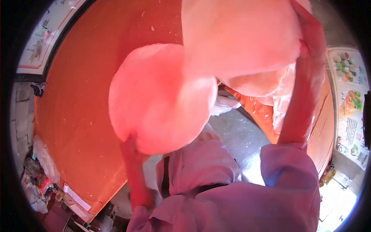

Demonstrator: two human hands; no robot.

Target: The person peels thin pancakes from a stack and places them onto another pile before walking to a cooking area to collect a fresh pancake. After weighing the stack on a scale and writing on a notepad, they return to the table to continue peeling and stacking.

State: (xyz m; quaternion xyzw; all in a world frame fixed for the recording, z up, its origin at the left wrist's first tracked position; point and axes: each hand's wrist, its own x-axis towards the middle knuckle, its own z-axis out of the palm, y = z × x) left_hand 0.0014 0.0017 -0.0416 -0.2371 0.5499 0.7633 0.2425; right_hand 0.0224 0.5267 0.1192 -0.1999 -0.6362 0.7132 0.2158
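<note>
My left hand [132, 145] grips the lower edge of a thin, round, pale sheet [162, 100] that looks like flatbread. That sheet is held up in front of my body, over the near edge of the orange tabletop. At the upper right, my right hand [305, 29] is closed on the far edge of a second, larger pale sheet [239, 38]. Its fingers are partly hidden and blurred. The second sheet overlaps the first near the middle. Below it lie more round pale sheets [255, 83], beside crumpled clear plastic [284, 104].
The orange tabletop [85, 96] spreads to the left, dotted with small crumbs. Posters hang at the upper left [42, 42] and right [349, 108]. Plastic bags and wrappers [40, 178] lie at the lower left. Grey floor [239, 135] shows by my legs.
</note>
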